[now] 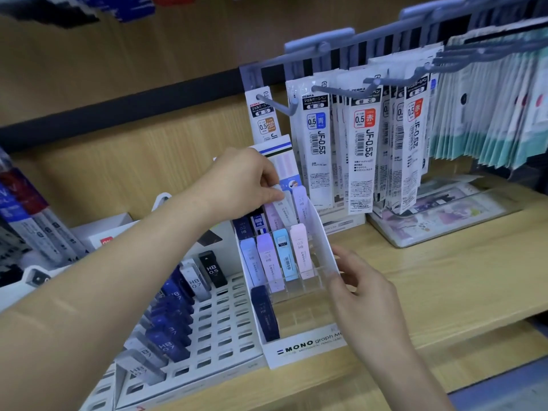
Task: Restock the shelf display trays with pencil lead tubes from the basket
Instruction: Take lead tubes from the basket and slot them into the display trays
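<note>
Pencil lead tube of pale white plastic (282, 203) is pinched at its upper end between thumb and fingertips of the left hand (246, 185). Its lower end is set in the back row of the white card display tray (321, 238), which has clear dividers and is marked MONO. Four pastel tubes (268, 262) are stood in the middle row, and one dark navy tube (264, 312) at front left. The right hand (364, 295) is held slack, fingers uncurled, grasping nothing, at the tray's right wall; contact cannot be confirmed. The tray is seated on a light wooden shelf (444, 277).
</note>
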`<state>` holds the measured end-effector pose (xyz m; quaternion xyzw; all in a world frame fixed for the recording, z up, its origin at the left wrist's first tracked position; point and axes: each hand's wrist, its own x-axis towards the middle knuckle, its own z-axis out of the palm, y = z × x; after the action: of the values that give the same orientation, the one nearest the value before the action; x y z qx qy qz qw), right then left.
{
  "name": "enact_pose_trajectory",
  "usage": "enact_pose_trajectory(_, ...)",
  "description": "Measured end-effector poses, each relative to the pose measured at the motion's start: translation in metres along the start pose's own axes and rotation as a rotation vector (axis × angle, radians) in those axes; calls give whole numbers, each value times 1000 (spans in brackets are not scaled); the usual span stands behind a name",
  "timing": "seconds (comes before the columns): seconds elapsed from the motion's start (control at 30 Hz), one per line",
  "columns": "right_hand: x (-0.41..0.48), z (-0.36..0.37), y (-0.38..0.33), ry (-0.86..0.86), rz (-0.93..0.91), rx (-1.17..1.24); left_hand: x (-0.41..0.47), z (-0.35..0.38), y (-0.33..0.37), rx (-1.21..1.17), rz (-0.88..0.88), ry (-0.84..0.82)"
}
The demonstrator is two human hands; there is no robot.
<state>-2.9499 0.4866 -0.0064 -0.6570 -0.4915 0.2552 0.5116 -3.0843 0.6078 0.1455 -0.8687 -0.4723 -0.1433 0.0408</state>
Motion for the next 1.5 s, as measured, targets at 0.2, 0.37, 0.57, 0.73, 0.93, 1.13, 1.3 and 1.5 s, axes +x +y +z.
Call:
enact_pose_trajectory(0.2, 0, 2, -1, 10, -3, -11, 0, 9, 4, 72, 70, 40)
enact_pose_trajectory(0.37, -1, 1, -2, -1, -8, -11, -1, 21, 5, 105, 119, 99)
enact_pose_trajectory(0.57, -1, 0, -1, -24, -25, 8, -1, 28, 5, 114, 119, 152)
enact_pose_trajectory(0.73, -4, -11, -10, 117, -116, -34, -16, 16, 6, 5, 84, 283)
enact_pose_trajectory(0.93, -19, -27, -39, 12, -266, 25, -108, -6, -2, -170, 72, 367)
enact_pose_trajectory(1.13, -77, 33, -55, -679, -340, -310, -230, 28, -38, -29, 130, -68)
enact_pose_trajectory(1.3, -141, 104, -7, -1104, -304, -721, -311, 91, -73, 92, 76, -461)
enact_pose_trajectory(1.5, -196, 137, 74, -1333, -99, -956, -391, 175, -94, 176, 82, -926)
